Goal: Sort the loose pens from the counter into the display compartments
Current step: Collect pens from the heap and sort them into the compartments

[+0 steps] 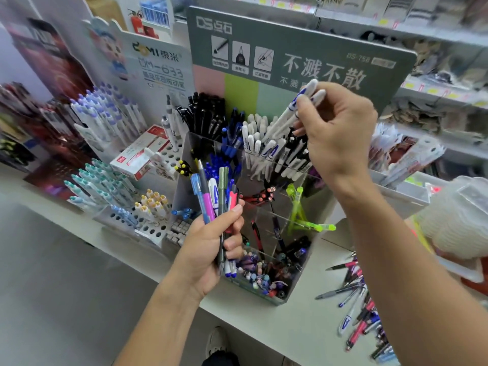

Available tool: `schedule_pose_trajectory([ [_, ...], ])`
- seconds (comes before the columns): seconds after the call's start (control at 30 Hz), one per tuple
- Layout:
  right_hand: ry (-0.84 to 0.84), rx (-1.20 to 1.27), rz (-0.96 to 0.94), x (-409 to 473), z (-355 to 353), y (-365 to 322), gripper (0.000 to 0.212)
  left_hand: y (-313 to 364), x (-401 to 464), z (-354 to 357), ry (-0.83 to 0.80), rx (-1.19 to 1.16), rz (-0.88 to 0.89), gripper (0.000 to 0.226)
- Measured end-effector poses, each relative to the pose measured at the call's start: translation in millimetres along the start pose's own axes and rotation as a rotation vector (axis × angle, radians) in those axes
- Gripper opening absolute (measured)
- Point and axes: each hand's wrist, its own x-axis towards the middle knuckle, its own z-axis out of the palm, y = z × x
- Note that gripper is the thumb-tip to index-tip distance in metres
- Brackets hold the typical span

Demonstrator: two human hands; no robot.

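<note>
The right hand (340, 133) pinches two white pens (293, 109) between thumb and curled fingers, holding them tilted just above the upper compartment of white pens (266, 151) in the clear acrylic display (298, 283). The left hand (208, 249) grips a mixed bundle of pens (214, 196), pink, blue, white and grey, upright in front of the display's left side. Lower compartments hold blue pens, a few neon-green ones (298, 207) and dark ones. Loose pens (356, 305) lie scattered on the white desk (298, 328) to the right of the display, near the right forearm.
</note>
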Motion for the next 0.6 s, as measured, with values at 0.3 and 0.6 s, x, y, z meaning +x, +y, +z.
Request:
schedule_pose_trajectory([
  [0.3,-0.515,-0.319,0.117,50,24,-31,0.02,25,57,13,0.207,0.338,0.313,0.025],
  [0.6,-0.53,-0.185,0.259,40,-8,-19,0.008,35,92,27,0.123,0.501,0.437,0.017],
])
